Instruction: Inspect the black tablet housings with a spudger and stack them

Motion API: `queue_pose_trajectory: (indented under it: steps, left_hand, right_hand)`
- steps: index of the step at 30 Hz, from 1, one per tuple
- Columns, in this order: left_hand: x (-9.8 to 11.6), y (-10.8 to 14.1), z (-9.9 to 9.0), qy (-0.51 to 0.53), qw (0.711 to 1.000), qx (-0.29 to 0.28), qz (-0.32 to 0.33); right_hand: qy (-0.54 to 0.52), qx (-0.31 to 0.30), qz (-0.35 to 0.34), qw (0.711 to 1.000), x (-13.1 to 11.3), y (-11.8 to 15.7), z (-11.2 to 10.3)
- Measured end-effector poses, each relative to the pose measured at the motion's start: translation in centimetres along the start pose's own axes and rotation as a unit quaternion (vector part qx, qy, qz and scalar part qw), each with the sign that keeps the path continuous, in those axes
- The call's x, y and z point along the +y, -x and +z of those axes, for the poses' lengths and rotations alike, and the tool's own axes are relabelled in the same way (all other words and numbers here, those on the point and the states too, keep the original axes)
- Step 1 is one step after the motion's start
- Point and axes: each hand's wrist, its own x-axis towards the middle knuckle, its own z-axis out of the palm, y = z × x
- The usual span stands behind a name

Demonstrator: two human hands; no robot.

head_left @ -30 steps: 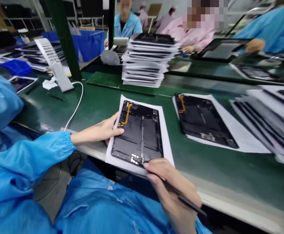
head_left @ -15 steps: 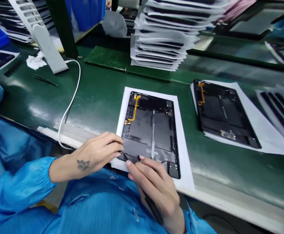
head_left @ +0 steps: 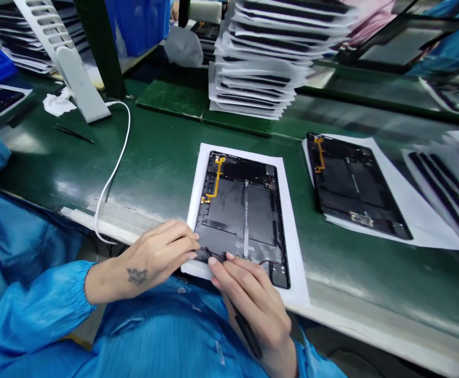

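On the green tabletop (head_left: 150, 163), the opened tablet (head_left: 237, 215) lay on a white paper sheet (head_left: 297, 262), apparently as padding; my half-curled left hand (head_left: 158, 257) steadied its lower edge, grip unclear, while my right hand (head_left: 253, 296) gripped a slim black tool (head_left: 247, 331).

The left hand (head_left: 158, 257) touches the lower edge of an opened black tablet (head_left: 239, 210) lying on white paper (head_left: 297, 257), while the right hand (head_left: 256, 299) holds a black stylus (head_left: 245, 329).

No words, numbers or brands can be read; the small printed marks on the black tablet (head_left: 235, 210) are too blurred to make out.
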Motion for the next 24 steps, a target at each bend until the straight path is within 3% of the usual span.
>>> queue_pose_trajectory:
  steps: [12, 16, 24]
  left_hand:
    - [0.4, -2.0, -0.5, 0.052, 0.994, -0.047, -0.088]
    - [1.2, -2.4, -1.2, 0.095, 0.988, -0.034, -0.115]
    - [2.6, -3.3, -1.0, 0.186, 0.956, 0.003, -0.228]
  right_hand:
    - [0.017, 0.059, 0.018, 0.998, 0.0, 0.6, 0.1]
    - [-0.056, 0.086, 0.02, 0.994, -0.1, 0.4, -0.6]
    - [0.038, 0.007, 0.064, 0.997, -0.2, -2.7, 0.1]
